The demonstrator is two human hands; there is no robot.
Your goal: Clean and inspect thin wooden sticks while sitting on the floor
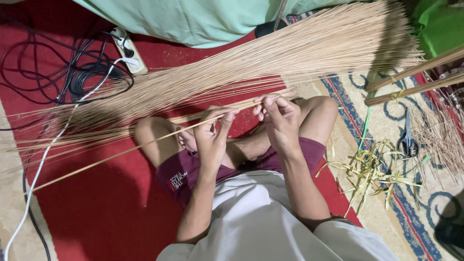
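- A person sits cross-legged on a red mat (96,212), seen from above, in a white shirt (256,217) and maroon shorts (181,176).
- The left hand (212,137) pinches a thin pale stick (145,143) between thumb and fingertips; the stick runs from the hand out to the left, low over the mat.
- The right hand (280,118), just beside the left, is curled, fingertips closed on the same stick's near end.
- Just beyond both hands lies a big sheaf of sticks (270,63), spread like a fan across the mat, wide end upper right.
- Judgement: the stick looks brittle; bending it hard between the two hands could snap it, and its long free end could sweep into the sheaf and scatter it.
- To the right, on a patterned rug (382,121), lie loose yellow-green strips (372,169), scissors (408,140) and two tied stick bundles (415,79).
- Far left, black cables (53,72) and a white cable (43,159) lead to a power strip (126,48).
- Judgement: the cables lie near the sticks' tips and could snag.
- No containers are in view; everything lies loose on the floor.
- A pale green cloth (193,19) lies at the far edge.
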